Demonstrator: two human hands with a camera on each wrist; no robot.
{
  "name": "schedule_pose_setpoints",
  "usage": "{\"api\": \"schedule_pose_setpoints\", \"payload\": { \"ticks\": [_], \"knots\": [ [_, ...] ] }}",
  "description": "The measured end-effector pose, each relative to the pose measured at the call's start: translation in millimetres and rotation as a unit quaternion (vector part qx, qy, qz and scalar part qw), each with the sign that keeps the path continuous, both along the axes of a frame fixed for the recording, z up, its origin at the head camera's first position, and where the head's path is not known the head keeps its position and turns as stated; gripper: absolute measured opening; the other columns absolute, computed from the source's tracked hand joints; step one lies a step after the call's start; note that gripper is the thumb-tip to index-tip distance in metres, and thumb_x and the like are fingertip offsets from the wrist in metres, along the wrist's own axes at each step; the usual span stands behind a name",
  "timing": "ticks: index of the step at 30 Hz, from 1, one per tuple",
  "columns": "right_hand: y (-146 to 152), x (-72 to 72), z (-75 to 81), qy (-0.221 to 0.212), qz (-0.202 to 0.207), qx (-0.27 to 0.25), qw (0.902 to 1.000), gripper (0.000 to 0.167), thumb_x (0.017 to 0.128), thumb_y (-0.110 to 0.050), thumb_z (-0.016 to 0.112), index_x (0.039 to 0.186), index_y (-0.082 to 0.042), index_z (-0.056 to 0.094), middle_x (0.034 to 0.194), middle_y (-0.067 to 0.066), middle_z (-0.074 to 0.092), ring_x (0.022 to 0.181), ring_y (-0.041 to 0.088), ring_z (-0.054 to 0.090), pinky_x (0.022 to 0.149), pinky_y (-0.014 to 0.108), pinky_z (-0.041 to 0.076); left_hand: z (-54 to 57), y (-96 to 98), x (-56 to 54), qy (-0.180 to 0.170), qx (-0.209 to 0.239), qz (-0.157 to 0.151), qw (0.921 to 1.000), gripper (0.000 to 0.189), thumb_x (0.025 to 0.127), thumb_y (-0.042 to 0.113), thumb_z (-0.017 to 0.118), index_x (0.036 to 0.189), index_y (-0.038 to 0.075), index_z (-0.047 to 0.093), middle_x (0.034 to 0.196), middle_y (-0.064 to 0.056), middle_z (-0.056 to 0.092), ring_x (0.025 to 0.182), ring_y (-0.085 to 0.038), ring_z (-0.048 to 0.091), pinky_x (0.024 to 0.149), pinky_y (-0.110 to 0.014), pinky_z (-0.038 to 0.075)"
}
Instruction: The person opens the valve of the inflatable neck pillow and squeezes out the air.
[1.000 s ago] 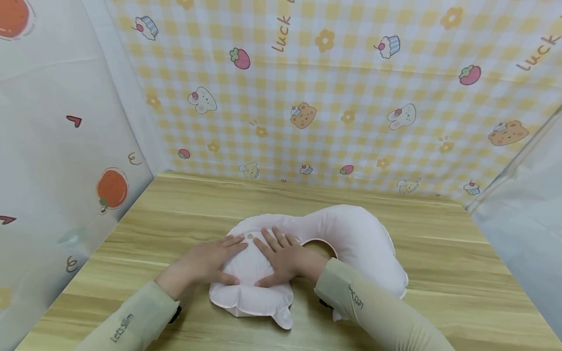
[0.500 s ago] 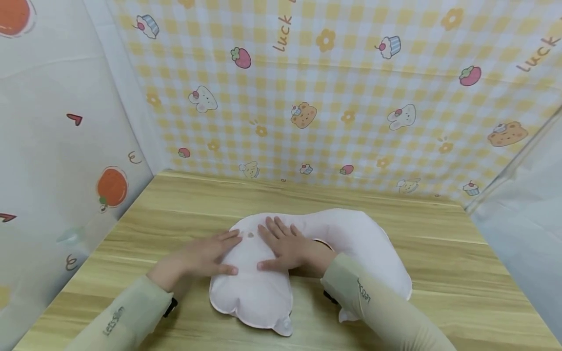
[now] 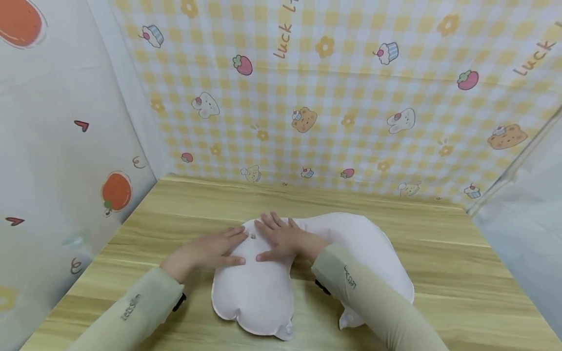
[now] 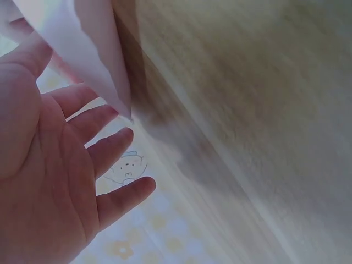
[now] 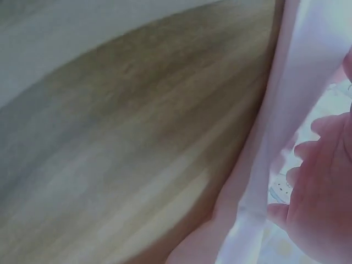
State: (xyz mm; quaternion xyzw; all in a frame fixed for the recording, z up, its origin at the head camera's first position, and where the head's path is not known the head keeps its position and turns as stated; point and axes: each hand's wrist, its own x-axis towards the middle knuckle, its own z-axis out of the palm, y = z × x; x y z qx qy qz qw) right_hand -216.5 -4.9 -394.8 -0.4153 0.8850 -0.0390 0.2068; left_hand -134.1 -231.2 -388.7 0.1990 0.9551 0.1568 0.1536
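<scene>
A pale pink, U-shaped inflatable neck pillow [image 3: 252, 297] lies on the table, puffed up, with its two ends toward me. My left hand [image 3: 208, 251] rests on the outer edge of its left arm, fingers spread. From the other side my right hand [image 3: 283, 241] lies on the same arm, fingers also spread and pointing away from me. A small round spot [image 3: 253, 236] shows on the pillow between the fingertips. In the left wrist view the left palm [image 4: 55, 159] faces the pillow's side [image 4: 82, 49]. The right wrist view shows the right hand [image 5: 324, 181] beside the pillow wall [image 5: 269, 137].
The wood-grain table [image 3: 175, 209] extends around the pillow. A yellow checked cloth [image 3: 325, 97] with cartoon prints hangs behind it, and a white printed sheet [image 3: 57, 146] closes off the left side. A clear tab [image 3: 285, 331] sticks out at the pillow's near left end.
The pillow's near left end, earlier creased and bulging, now lies smoother and stretches closer to me. Both hands have slid a little away from me along the left arm, staying spread.
</scene>
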Motion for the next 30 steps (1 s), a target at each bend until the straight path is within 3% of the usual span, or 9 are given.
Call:
{"api": "schedule_pose_setpoints", "payload": {
  "ticks": [7, 14, 20, 30],
  "knots": [
    [-3, 2.3, -7.9, 0.003, 0.015, 0.016, 0.9998, 0.093, 0.090, -0.069, 0.053, 0.161, -0.029, 0.008, 0.169, -0.005, -0.003, 0.156, 0.025, -0.009, 0.122, 0.064, 0.006, -2.4, 1.8, 0.3, -0.018, -0.015, 0.009, 0.9997, 0.079, 0.093, 0.051, 0.063, 0.154, 0.009, 0.037, 0.164, -0.012, 0.026, 0.150, -0.041, 0.026, 0.114, -0.064, 0.030],
    [-3, 3.3, -9.6, 0.005, 0.011, 0.026, 0.9996, 0.092, 0.090, -0.070, 0.051, 0.161, -0.029, 0.009, 0.168, -0.009, -0.003, 0.156, 0.023, -0.009, 0.123, 0.063, 0.005, -3.3, 3.0, -0.8, -0.012, -0.033, 0.010, 0.9993, 0.077, 0.091, 0.047, 0.068, 0.152, 0.010, 0.040, 0.164, -0.011, 0.027, 0.149, -0.042, 0.028, 0.110, -0.068, 0.033],
    [-3, 1.1, -11.7, -0.003, 0.008, 0.036, 0.9993, 0.093, 0.091, -0.071, 0.048, 0.161, -0.029, 0.004, 0.168, -0.008, -0.008, 0.156, 0.022, -0.011, 0.123, 0.062, 0.002, -3.2, 3.9, -1.9, -0.004, -0.045, 0.007, 0.9990, 0.080, 0.089, 0.049, 0.069, 0.152, 0.010, 0.040, 0.164, -0.011, 0.028, 0.149, -0.043, 0.027, 0.107, -0.073, 0.031],
    [-3, -4.9, -28.1, -0.003, 0.005, 0.059, 0.9982, 0.094, 0.091, -0.077, 0.040, 0.159, -0.033, -0.007, 0.165, -0.011, -0.021, 0.154, 0.018, -0.019, 0.123, 0.062, -0.002, -2.9, 5.2, -3.6, -0.011, -0.058, 0.024, 0.9980, 0.081, 0.087, 0.048, 0.071, 0.152, 0.009, 0.041, 0.164, -0.010, 0.029, 0.149, -0.043, 0.026, 0.106, -0.075, 0.030]
  ]
}}
